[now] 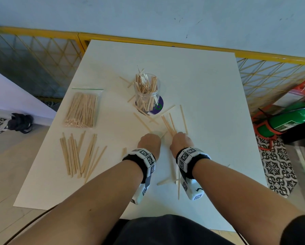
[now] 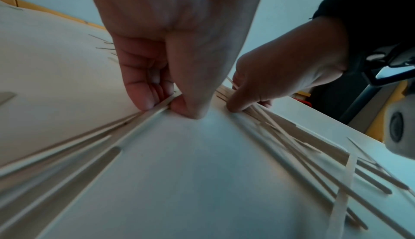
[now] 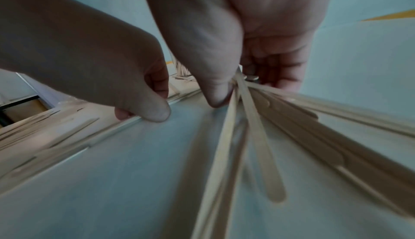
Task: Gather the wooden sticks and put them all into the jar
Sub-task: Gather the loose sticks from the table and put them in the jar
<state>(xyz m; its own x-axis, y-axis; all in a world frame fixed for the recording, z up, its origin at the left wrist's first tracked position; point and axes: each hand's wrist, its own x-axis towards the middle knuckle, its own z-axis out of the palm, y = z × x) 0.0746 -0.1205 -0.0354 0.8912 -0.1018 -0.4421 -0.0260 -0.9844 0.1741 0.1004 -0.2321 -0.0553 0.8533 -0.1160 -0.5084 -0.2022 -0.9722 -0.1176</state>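
A clear glass jar (image 1: 147,92) stuffed with wooden sticks stands upright mid-table. Both hands are low on the white table (image 1: 210,85), just in front of it. My left hand (image 1: 149,140) pinches thin sticks (image 2: 125,129) between thumb and fingers (image 2: 143,100), close above the tabletop. My right hand (image 3: 244,90) grips a fanned bundle of sticks (image 3: 258,136) that spreads back towards the wrist. Further loose sticks (image 1: 171,121) lie between the hands and the jar. Another loose pile (image 1: 79,156) lies at the left front.
A clear bag full of sticks (image 1: 82,110) lies left of the jar. A purple disc (image 1: 159,106) lies at the jar's foot. A yellow mesh fence (image 1: 42,55) runs behind the table. A green extinguisher (image 1: 293,117) lies on the floor at right.
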